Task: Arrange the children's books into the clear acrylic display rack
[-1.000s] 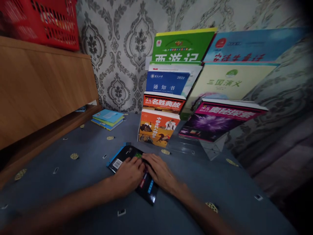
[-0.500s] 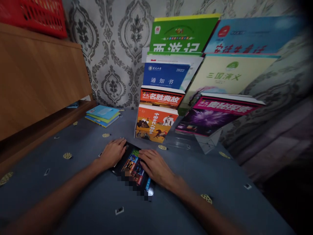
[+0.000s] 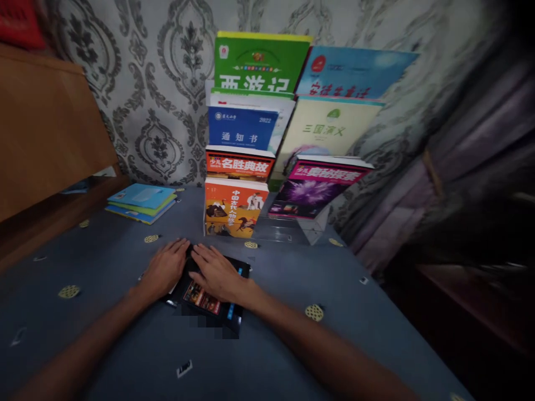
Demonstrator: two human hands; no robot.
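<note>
Left hand (image 3: 165,268) flat at one edge, right hand (image 3: 217,274) across the cover, fingers loosely extended; black book (image 3: 203,299) beneath both! Loaded clear bookstand (image 3: 278,229) just beyond them, blue-topped books (image 3: 142,197) beyond the left.

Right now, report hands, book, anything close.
Left hand, right hand: both on dark book. Book on table. Book-filled stand beyond, apart from hands.

The black book (image 3: 203,298) carries multicoloured picture panels and bright blue strips. The surface (image 3: 159,345) is slate blue, scattered with yellow, dark-spotted motifs and small white tags. Grey damask scrolls pattern the paler wallpaper (image 3: 161,145). The green book (image 3: 259,61) has a yellow top edge and white lettering; the magenta book (image 3: 309,192) bears a violet burst.
</note>
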